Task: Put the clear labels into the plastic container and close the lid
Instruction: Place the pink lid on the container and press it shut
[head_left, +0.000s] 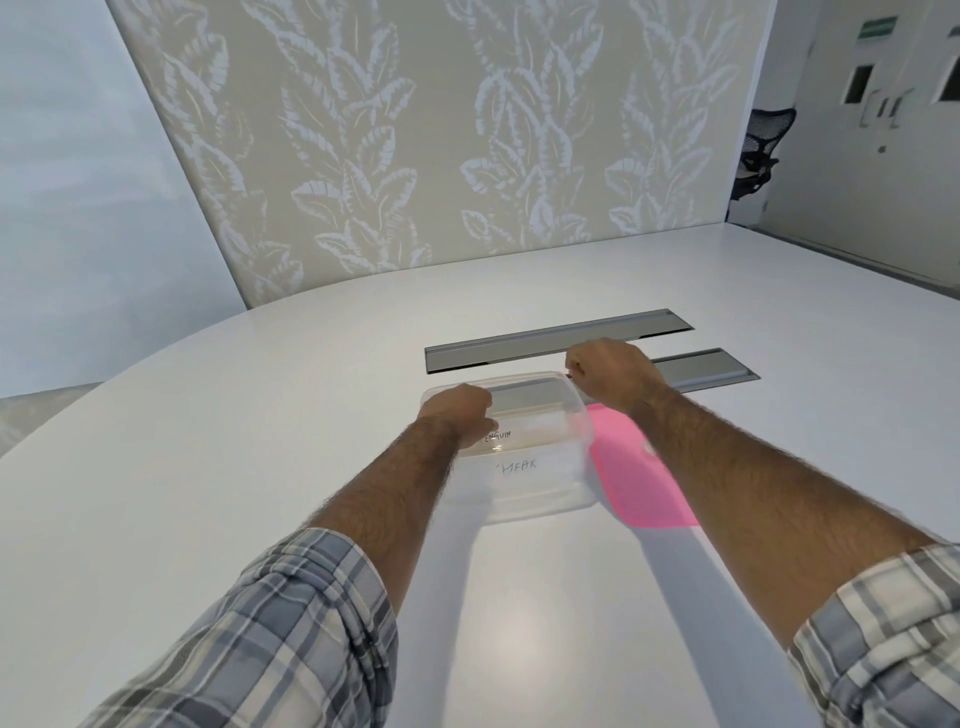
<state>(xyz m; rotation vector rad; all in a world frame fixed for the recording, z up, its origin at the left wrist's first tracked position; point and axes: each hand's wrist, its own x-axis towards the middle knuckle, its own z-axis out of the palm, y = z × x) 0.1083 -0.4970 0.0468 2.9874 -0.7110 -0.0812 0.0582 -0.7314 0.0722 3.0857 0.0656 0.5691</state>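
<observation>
A clear plastic container (540, 499) stands open on the white table in front of me. Clear labels lie in it: one reads "HEAK" (519, 466), and another ending in "ENGUIN" (501, 435) sits at my left fingers. My left hand (460, 415) is curled over the container's left rim, and its fingers seem to pinch the "ENGUIN" label. My right hand (610, 371) is closed at the container's far right corner, pinching its rim. A flat pink lid (631, 480) lies on the table just right of the container, partly under my right forearm.
Two grey metal cable slots (519, 343) (701, 371) are set into the white table (260, 441) just beyond the container. A leaf-patterned partition stands behind the table. A black office chair (761, 150) is at the far right.
</observation>
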